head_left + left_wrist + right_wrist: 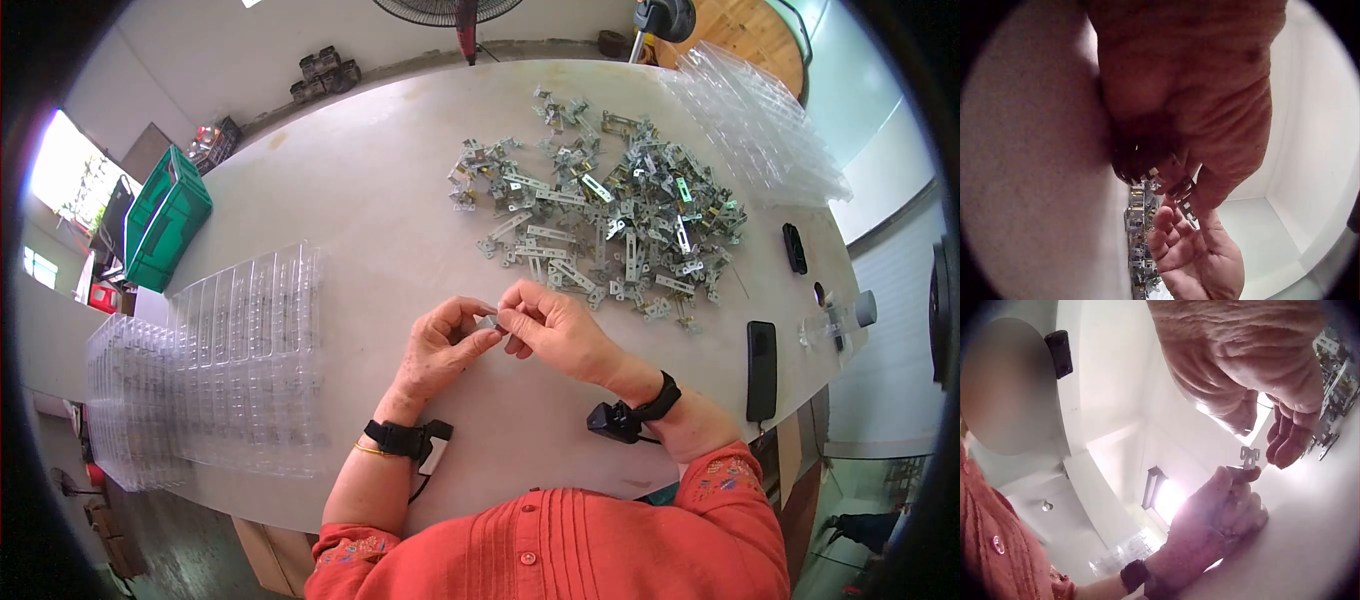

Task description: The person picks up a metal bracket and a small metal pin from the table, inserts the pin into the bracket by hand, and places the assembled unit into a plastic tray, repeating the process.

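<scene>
In the head view both hands meet just below the pile of metal brackets point(640, 210). The left hand point(435, 350) pinches a small metal bracket point(1250, 457) between thumb and curled fingers; the right wrist view shows its flat end sticking up from the fingertips. The right hand point(560, 330) is close beside it, thumb and fingers bent near the part; in the right wrist view a gap separates its fingertips from the bracket. Whether it holds something small cannot be told. The left wrist view shows metal pieces point(1184, 199) at the left fingers.
Clear plastic trays point(245, 360) are stacked at the left, with more trays point(760, 130) at the back right. A green crate point(168, 218) stands at the left edge. A phone point(761, 370), a small black object point(794, 248) and a clear bottle point(835, 325) lie at the right.
</scene>
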The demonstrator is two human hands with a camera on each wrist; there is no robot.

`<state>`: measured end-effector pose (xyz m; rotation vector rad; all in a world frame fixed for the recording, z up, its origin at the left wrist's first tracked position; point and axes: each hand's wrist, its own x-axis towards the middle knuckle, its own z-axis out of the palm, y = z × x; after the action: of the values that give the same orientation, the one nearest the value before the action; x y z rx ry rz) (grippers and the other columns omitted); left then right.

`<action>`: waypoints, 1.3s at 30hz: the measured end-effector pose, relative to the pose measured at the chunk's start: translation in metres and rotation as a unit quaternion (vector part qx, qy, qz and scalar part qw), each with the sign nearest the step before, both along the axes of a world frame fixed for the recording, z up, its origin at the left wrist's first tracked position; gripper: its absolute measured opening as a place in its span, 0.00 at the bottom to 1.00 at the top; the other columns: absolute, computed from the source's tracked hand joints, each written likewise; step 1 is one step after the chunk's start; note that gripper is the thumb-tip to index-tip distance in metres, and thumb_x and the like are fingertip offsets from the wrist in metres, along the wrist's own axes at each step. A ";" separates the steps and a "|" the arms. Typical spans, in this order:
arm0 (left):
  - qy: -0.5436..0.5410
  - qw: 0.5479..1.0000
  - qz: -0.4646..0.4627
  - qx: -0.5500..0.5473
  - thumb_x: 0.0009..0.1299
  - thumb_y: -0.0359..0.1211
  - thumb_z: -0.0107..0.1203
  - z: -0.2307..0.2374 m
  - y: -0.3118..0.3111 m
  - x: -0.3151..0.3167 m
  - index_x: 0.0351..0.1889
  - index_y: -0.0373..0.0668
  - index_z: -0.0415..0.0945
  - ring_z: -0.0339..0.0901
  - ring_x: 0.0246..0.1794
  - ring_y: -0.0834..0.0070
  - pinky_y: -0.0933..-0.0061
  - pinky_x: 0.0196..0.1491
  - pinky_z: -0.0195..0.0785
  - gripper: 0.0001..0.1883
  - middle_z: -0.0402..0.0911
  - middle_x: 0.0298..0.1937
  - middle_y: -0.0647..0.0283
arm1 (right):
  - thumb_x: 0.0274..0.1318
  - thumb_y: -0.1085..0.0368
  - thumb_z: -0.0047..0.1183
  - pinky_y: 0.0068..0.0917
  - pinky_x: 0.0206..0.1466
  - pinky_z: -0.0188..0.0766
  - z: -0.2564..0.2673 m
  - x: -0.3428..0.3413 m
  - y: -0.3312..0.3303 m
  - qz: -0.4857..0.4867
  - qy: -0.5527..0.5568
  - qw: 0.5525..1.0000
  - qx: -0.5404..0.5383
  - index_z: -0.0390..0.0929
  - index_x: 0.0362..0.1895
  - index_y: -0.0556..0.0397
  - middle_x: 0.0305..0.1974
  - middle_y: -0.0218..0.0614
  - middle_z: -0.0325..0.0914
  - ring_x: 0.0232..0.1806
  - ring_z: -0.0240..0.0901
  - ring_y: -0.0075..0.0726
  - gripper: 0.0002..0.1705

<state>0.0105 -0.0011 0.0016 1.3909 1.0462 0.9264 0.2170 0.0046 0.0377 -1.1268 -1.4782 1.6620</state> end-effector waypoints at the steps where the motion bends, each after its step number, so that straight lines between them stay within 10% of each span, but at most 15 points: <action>1: 0.000 1.000 0.001 0.000 0.67 0.34 0.67 -0.001 0.000 0.000 0.46 0.41 0.80 0.61 0.25 0.91 0.84 0.28 0.54 0.13 0.68 0.25 0.79 | 0.72 0.63 0.49 0.21 0.36 0.75 -0.004 0.000 0.000 0.005 0.011 1.000 0.003 0.72 0.43 0.53 0.32 0.26 0.75 0.32 0.74 0.18 0.07; 12: -0.141 0.988 0.039 -0.043 0.81 0.46 0.42 0.000 -0.002 0.004 0.52 0.35 0.78 0.75 0.34 0.78 0.75 0.38 0.71 0.23 0.80 0.40 0.65 | 0.73 0.65 0.47 0.23 0.36 0.76 -0.004 0.002 0.004 -0.019 0.034 0.998 0.049 0.70 0.42 0.55 0.34 0.30 0.75 0.32 0.73 0.20 0.06; 24: -0.191 0.969 -0.066 -0.145 0.79 0.44 0.49 0.003 -0.001 -0.002 0.50 0.34 0.76 0.78 0.32 0.76 0.74 0.39 0.72 0.19 0.82 0.35 0.61 | 0.72 0.66 0.48 0.23 0.35 0.74 -0.010 0.006 0.012 -0.036 0.053 0.995 0.082 0.71 0.43 0.54 0.35 0.31 0.75 0.33 0.73 0.22 0.05; 26: -0.210 0.966 -0.058 -0.140 0.79 0.43 0.50 0.001 0.001 -0.002 0.50 0.36 0.76 0.78 0.33 0.76 0.75 0.39 0.72 0.18 0.82 0.36 0.61 | 0.69 0.66 0.52 0.25 0.30 0.70 -0.013 0.006 0.014 -0.127 -0.120 0.916 0.362 0.73 0.41 0.53 0.31 0.33 0.76 0.29 0.73 0.25 0.05; 29: -0.232 0.962 -0.047 -0.133 0.78 0.42 0.52 -0.004 0.005 -0.003 0.49 0.39 0.74 0.77 0.33 0.78 0.75 0.40 0.72 0.15 0.82 0.37 0.62 | 0.67 0.65 0.54 0.30 0.28 0.67 0.005 0.006 0.004 -0.114 -0.118 0.960 0.227 0.74 0.40 0.53 0.26 0.37 0.75 0.24 0.72 0.31 0.05; 39: -0.235 0.964 -0.033 -0.121 0.76 0.40 0.56 -0.008 0.006 -0.005 0.51 0.41 0.72 0.76 0.33 0.77 0.76 0.37 0.71 0.14 0.81 0.38 0.63 | 0.66 0.65 0.52 0.39 0.30 0.70 0.005 0.000 -0.007 -0.006 -0.163 0.950 0.267 0.73 0.39 0.55 0.29 0.50 0.78 0.28 0.77 0.53 0.07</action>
<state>0.0054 0.0046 -0.0063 0.9347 0.7164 0.9817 0.2168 -0.0021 0.0431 -1.1198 -1.9674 0.9913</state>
